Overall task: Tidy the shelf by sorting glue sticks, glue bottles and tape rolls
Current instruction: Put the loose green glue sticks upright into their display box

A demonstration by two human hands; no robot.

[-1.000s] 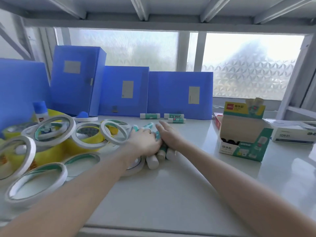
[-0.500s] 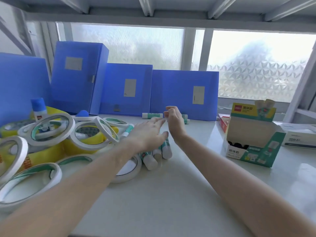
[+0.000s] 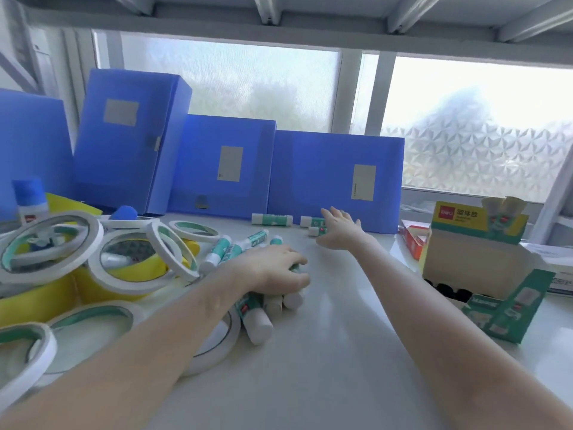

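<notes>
Glue sticks (image 3: 257, 311) lie bunched on the white shelf (image 3: 325, 367) just left of the frame's centre, their white caps pointing toward the camera. The left hand (image 3: 273, 274) lies palm down on top of this bunch, its fingers curled over the sticks and gripping them; the bare forearm runs back to the lower left corner. More green-and-white sticks fan out behind that hand, toward the tape.

Further back, against the blue file boxes (image 3: 335, 178), three loose glue sticks (image 3: 272, 219) lie flat on the shelf. The right hand (image 3: 339, 229) reaches out to them, fingers spread and nearly straight, holding nothing; its fingertips cover the ends of the two nearer sticks, though actual contact cannot be told. The third stick lies just beside, to the left. The right arm stretches in from the lower right corner.

Tape rolls (image 3: 130, 265) fill the left of the frame, white rings piled over wider yellow rolls, one white ring partly under the left forearm. A glue bottle (image 3: 31, 200) with a blue cap stands at the far left edge. At right stands an open cardboard display box (image 3: 483, 268), well apart from both hands.
</notes>
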